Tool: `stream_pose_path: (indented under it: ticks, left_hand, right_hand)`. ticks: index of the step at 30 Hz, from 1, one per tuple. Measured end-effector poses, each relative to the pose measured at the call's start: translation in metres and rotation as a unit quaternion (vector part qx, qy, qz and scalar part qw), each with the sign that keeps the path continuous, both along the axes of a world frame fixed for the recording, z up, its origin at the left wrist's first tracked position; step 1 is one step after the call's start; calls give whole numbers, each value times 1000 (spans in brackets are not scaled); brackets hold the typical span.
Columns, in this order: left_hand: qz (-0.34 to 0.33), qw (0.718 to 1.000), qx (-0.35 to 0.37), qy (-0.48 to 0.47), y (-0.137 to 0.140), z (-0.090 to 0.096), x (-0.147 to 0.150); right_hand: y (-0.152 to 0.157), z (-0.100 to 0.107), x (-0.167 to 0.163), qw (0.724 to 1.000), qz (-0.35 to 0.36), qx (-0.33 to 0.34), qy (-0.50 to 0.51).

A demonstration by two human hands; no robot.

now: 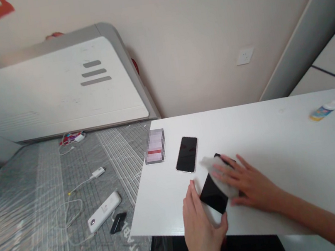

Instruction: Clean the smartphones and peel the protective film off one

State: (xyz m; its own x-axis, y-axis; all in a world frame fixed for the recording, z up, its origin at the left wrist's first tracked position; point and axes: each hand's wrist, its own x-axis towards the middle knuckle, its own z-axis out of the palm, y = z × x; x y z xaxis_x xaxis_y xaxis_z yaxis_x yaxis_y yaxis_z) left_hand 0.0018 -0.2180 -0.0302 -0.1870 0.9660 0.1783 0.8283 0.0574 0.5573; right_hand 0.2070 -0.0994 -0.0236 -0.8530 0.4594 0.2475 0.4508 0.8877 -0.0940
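Note:
A black flat device with a glossy surface (213, 194), like a phone or small tablet, lies at an angle near the front of the white table. My left hand (199, 225) grips its near left end, with the thumb at the near corner and the fingers along the left side. Over the device's upper part is a thin pale cloth (223, 181), pressed down under the fingers of my right hand (248, 182). Those fingers are spread and slightly blurred. Just beyond my left hand rests a phone with a dark screen and pale edge (187, 154).
A blurred-out pinkish item (154, 146) sits at the table's left edge. A small spray bottle (325, 110) lies far right on the white table (282, 133). On the plastic-covered bed at left are a white power bank (105, 211), a small black object (118, 223) and a cabled adapter (98, 172).

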Motion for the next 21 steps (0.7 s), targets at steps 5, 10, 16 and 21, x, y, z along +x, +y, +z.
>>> stream_pose_path:
  ticks: [5, 10, 16, 21]
  left_hand:
    - [-4, 1000, -6, 6, 0, 0, 0]
    - [3, 1000, -2, 9, -2, 0, 2]
    - [11, 1000, -1, 27, -3, -6, 2]
    - [0, 999, 0, 32, -4, -4, 2]
  right_hand:
    - [-1, -3, -4, 998, 46, -36, -9]
    - [2, -5, -7, 998, -61, 12, 3]
    - [-2, -8, -6, 998, -51, 40, -4]
    - [-1, -7, -5, 998, 37, 33, -25]
